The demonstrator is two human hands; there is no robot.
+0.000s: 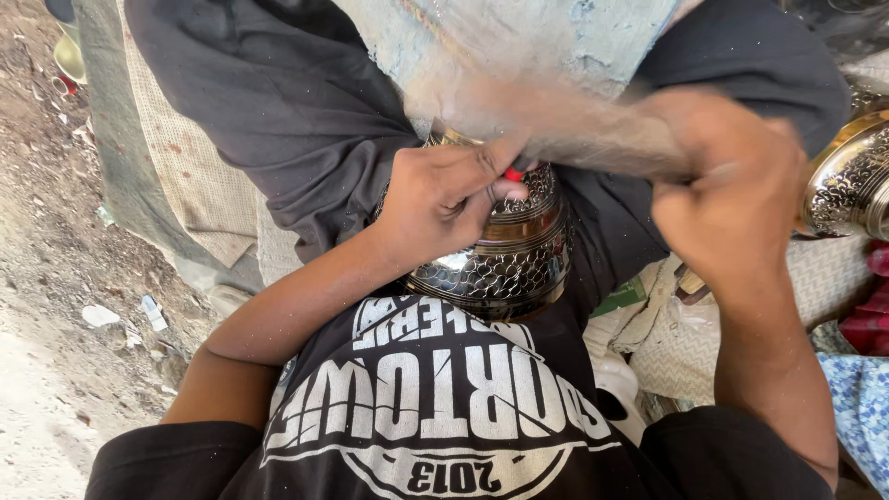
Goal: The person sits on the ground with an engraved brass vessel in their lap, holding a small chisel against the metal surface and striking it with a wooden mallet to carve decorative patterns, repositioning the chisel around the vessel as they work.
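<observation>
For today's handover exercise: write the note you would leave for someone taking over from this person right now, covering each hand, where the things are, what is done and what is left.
Left hand: rests on top of the engraved metal pot, fingers pinching a small red-tipped tool against its upper band.
Right hand: closed in a fist, raised to the right of the pot; blurred, so whatever it grips cannot be made out.
Pot: sits in the lap between the legs, upright, pressed against the black shirt.
Second engraved vessel: at the right edge, on patterned cloth.
Done: the pot's lower body carries a scale pattern.
Left: cannot tell how much of the upper band is unworked; the hand covers it.
</observation>
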